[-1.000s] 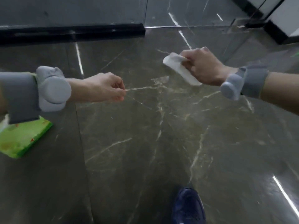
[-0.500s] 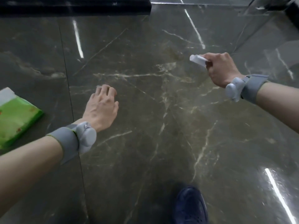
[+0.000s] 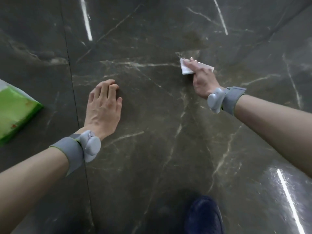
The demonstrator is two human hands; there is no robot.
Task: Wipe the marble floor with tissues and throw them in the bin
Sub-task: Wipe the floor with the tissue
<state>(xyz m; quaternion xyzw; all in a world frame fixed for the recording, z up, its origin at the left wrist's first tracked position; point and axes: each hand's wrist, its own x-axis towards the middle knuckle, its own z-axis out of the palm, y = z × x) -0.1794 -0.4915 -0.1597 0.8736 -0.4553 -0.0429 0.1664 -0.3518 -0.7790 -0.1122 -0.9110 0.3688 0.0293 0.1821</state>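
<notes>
tissue point(image 3: 185, 70) | under right hand point(image 3: 202, 79) | flat on marble floor point(image 3: 152, 166)

floor point(image 3: 152, 157) is dark marble, polished super glossy, bright light streaks bouncing off it, pale veins all through. tissue point(image 3: 185, 70) is soft matt white paper. green pack point(image 3: 15, 114) looks like shiny plastic wrap. wrist straps point(image 3: 70, 154) are grey cloth with smooth plastic pods point(image 3: 90, 146). shoe point(image 3: 204, 217) looks dark blue, kinda fuzzy.
</notes>
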